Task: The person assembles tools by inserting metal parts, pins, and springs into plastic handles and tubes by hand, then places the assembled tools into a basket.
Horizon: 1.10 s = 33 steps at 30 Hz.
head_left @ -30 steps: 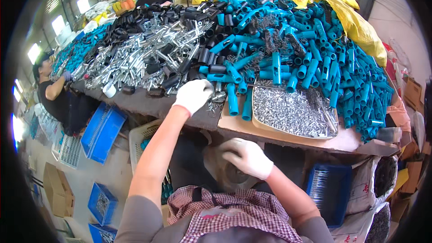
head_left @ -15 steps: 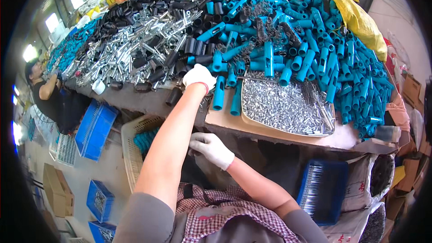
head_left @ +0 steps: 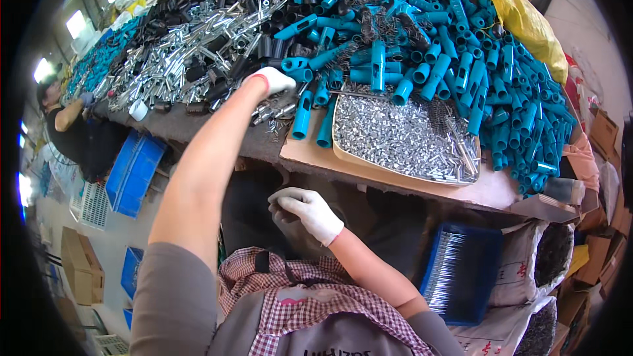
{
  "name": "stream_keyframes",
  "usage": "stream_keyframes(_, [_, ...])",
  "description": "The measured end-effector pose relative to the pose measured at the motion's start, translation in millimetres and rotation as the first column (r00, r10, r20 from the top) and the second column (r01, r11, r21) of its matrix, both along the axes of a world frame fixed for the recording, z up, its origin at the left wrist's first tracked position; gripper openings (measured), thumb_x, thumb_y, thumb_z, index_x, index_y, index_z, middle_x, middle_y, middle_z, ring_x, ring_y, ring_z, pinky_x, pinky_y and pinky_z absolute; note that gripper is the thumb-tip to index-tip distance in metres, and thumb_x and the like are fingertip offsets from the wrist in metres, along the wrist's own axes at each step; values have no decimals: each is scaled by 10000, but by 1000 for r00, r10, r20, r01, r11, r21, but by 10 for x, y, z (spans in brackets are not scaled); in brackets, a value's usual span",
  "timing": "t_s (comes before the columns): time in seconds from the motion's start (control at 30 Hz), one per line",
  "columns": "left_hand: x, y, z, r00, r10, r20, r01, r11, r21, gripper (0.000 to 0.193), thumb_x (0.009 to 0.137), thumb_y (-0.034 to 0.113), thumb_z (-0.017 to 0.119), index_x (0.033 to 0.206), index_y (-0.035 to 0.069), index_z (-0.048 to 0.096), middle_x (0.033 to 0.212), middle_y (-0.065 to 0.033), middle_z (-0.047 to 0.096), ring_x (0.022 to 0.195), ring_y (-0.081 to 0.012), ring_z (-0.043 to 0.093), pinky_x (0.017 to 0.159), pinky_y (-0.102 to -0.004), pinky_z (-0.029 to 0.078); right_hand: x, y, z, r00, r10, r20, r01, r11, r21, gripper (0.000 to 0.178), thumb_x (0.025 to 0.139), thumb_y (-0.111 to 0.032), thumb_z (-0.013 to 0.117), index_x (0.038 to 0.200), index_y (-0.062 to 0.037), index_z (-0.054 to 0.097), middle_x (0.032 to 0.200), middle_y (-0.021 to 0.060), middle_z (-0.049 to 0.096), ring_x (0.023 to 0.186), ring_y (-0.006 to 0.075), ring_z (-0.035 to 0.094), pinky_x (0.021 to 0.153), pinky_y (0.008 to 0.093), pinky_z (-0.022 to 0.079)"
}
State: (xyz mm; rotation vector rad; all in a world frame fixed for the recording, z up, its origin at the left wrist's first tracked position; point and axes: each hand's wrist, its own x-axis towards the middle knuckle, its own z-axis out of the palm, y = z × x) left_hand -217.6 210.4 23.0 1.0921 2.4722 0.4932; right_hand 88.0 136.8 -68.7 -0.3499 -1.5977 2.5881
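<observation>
My left hand (head_left: 277, 81), in a white glove, reaches over the table edge into the heap. It is beside teal plastic tubes (head_left: 302, 115) and above small loose metal parts (head_left: 282, 104). Its fingers point away and are mostly hidden, so their grip does not show. My right hand (head_left: 315, 216), gloved too, hangs in front of the table edge near my apron. Its fingers are curled in toward the thumb; whatever they hold, if anything, cannot be made out. A shallow tray (head_left: 402, 170) full of small silvery metal pieces lies to the right of my left hand.
Shiny metal tubes (head_left: 191, 59) and black sleeves (head_left: 264, 46) are heaped left of the teal tubes. A blue bin (head_left: 484, 277) with metal rods stands at lower right, beside white sacks (head_left: 521, 267). Another person (head_left: 72, 125) works at far left; a blue crate (head_left: 135, 175) is nearby.
The view has shifted, so the table appears higher and further left. My left hand has moved left from the teal tubes, lower over the loose metal parts. My right hand stays curled near my apron.
</observation>
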Motion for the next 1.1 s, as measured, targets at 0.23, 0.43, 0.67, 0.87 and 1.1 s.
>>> stream_keyframes(0.23, [294,-892,310,725,97,682,-261,955,141,202,890,378,626,878,180,664,670,48,560,461,-38,379,405,-236,246,17,123,-96,993,-118,-24,110,970,-216,295,1028,-213,529,1199,-29,684,999,35,715,806,105,656,729,256,518])
stream_keyframes(0.43, [1749,-1768,-393,995,-84,46,53,882,468,433,903,169,645,1317,65,575,1007,-102,674,857,-239,669,739,-366,548,-221,0,-127,964,-254,-76,183,845,-503,441,1057,-309,522,1406,-41,514,1198,53,648,1023,126,616,864,284,497])
stream_keyframes(0.67, [1931,-1967,-433,934,-136,-331,200,966,166,563,830,92,677,1376,112,542,989,-151,635,905,-361,649,785,-430,539,-50,-17,13,966,-251,-67,235,953,-190,296,1054,-266,505,1208,-27,587,1042,23,633,952,107,594,868,279,488])
stream_keyframes(0.87, [1681,-1959,-322,956,-212,-203,283,848,448,506,840,118,682,1328,66,560,939,-119,628,754,-232,643,684,-340,535,116,-8,-7,927,-375,-20,374,927,-35,291,1013,-230,536,1189,-10,609,1025,53,653,928,140,622,815,306,520])
stream_keyframes(1.1, [1801,-1999,-345,885,-288,365,-104,642,759,621,920,500,685,1219,-23,533,1021,-134,668,840,-184,667,774,-299,529,322,10,216,953,-295,-62,285,813,508,402,750,-126,780,1127,-8,703,978,84,655,867,168,621,824,319,499])
